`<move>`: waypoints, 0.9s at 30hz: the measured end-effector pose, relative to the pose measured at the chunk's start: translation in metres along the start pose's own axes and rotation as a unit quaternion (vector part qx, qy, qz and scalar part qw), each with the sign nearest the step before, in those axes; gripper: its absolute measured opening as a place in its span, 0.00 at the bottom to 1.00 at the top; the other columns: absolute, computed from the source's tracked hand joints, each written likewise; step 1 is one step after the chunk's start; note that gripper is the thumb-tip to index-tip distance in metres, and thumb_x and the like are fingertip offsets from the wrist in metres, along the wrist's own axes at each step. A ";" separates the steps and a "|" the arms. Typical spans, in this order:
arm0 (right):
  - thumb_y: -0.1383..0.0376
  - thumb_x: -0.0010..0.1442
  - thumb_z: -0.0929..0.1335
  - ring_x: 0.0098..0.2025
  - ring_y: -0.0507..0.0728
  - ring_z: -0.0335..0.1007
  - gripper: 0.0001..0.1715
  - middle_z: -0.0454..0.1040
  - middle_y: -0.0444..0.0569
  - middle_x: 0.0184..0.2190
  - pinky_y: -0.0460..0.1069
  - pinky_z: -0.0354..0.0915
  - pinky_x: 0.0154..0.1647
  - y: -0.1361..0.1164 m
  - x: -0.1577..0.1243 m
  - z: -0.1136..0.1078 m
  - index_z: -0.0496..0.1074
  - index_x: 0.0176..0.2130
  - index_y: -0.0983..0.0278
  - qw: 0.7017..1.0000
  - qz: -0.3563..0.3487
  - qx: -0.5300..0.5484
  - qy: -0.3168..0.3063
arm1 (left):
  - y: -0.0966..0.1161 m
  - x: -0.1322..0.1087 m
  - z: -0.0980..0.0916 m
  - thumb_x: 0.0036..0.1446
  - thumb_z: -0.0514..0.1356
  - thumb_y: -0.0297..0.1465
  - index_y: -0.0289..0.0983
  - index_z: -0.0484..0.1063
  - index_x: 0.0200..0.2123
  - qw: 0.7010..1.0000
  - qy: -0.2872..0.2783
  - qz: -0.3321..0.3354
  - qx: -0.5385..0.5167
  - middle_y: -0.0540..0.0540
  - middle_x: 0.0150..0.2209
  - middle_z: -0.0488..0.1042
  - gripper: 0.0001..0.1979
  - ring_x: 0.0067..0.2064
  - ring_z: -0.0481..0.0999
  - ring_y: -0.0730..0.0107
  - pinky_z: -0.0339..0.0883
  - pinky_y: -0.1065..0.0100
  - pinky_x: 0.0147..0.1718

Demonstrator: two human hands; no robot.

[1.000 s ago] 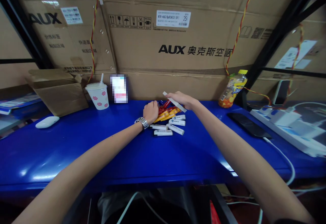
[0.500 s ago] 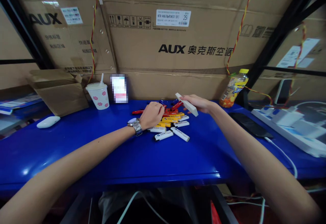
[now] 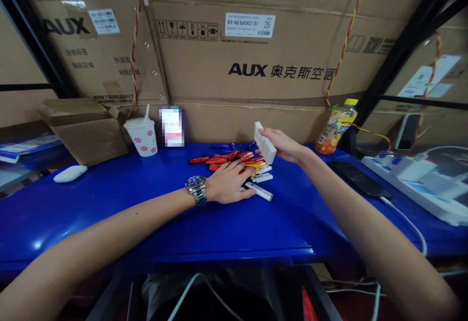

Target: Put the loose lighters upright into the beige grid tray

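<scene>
My left hand (image 3: 231,182), with a watch (image 3: 196,188) on its wrist, lies palm down over a heap of small, flat, lighter-like sticks. Its fingers are spread and cover part of the heap. A white stick (image 3: 259,191) shows beside the thumb, another white one (image 3: 262,178) just behind it. Yellow (image 3: 260,166) and red (image 3: 199,160) sticks lie farther back, with dark blue ones (image 3: 221,146) at the rear. My right hand (image 3: 283,145) is closed round a small white slab-like box (image 3: 265,143), held tilted above the heap's right side.
On the blue table (image 3: 153,228) stand a cup with a straw (image 3: 142,138), a phone with a blurred screen (image 3: 171,126) and a drink bottle (image 3: 335,127). A white earbud case (image 3: 70,174), a dark phone (image 3: 356,179) and a power strip (image 3: 420,189) flank them. Large cartons (image 3: 285,97) back the table.
My left hand has come forward and spread flat over the near sticks, uncovering red and blue ones behind. My right hand has raised and turned the white box slightly.
</scene>
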State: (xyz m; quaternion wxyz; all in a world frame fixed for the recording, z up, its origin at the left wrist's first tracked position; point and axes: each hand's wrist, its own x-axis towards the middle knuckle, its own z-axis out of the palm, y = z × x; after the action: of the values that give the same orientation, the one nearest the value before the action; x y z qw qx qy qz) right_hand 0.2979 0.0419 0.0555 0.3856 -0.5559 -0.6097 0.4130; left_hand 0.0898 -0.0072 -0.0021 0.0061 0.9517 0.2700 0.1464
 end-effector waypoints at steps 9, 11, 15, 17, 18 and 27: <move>0.72 0.57 0.60 0.32 0.56 0.75 0.17 0.76 0.53 0.36 0.51 0.74 0.32 -0.007 -0.012 0.025 0.64 0.47 0.64 0.983 -0.020 0.181 -0.034 | -0.035 -0.029 -0.019 0.67 0.46 0.43 0.40 0.59 0.63 0.995 -0.076 0.051 0.041 0.38 0.61 0.64 0.25 0.58 0.67 0.55 0.61 0.56 0.56; 0.74 0.55 0.61 0.29 0.55 0.74 0.21 0.75 0.50 0.32 0.51 0.73 0.27 -0.005 -0.008 0.031 0.62 0.48 0.62 0.984 -0.005 0.179 -0.011 | -0.040 -0.037 -0.024 0.68 0.45 0.43 0.39 0.60 0.63 0.995 -0.078 0.047 0.050 0.38 0.59 0.67 0.25 0.56 0.70 0.57 0.63 0.58 0.54; 0.74 0.55 0.61 0.27 0.55 0.73 0.20 0.74 0.48 0.29 0.51 0.71 0.24 -0.006 0.001 0.044 0.62 0.48 0.61 0.988 0.011 0.152 -0.007 | -0.048 -0.054 -0.032 0.67 0.46 0.43 0.39 0.59 0.63 0.995 -0.077 0.017 0.064 0.38 0.58 0.68 0.26 0.56 0.70 0.57 0.63 0.58 0.54; 0.74 0.56 0.62 0.27 0.55 0.72 0.17 0.73 0.48 0.29 0.50 0.71 0.24 -0.008 0.005 0.050 0.65 0.46 0.62 0.992 -0.006 0.127 -0.017 | -0.053 -0.062 -0.036 0.67 0.47 0.43 0.40 0.59 0.63 0.994 -0.075 0.004 0.078 0.39 0.58 0.68 0.25 0.57 0.69 0.57 0.62 0.57 0.54; 0.73 0.56 0.62 0.27 0.55 0.72 0.16 0.73 0.48 0.30 0.49 0.70 0.24 -0.009 0.007 0.053 0.66 0.45 0.62 0.993 -0.021 0.116 -0.027 | -0.055 -0.066 -0.037 0.67 0.47 0.44 0.39 0.60 0.63 0.993 -0.073 -0.006 0.089 0.38 0.58 0.68 0.26 0.57 0.69 0.57 0.62 0.57 0.54; 0.66 0.63 0.59 0.37 0.54 0.72 0.22 0.73 0.49 0.42 0.51 0.71 0.36 0.011 0.044 0.083 0.61 0.57 0.57 0.978 -0.197 0.058 0.048 | -0.036 -0.048 -0.023 0.68 0.43 0.47 0.33 0.64 0.57 0.992 -0.048 -0.006 0.113 0.36 0.58 0.69 0.28 0.59 0.67 0.54 0.58 0.54 0.57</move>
State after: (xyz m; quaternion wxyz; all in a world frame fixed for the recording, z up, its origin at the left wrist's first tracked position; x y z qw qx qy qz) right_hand 0.2211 0.0798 0.0158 0.5197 -0.4214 -0.6628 0.3361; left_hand 0.0258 -0.0033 0.0038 -0.0880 0.9506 0.2899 0.0685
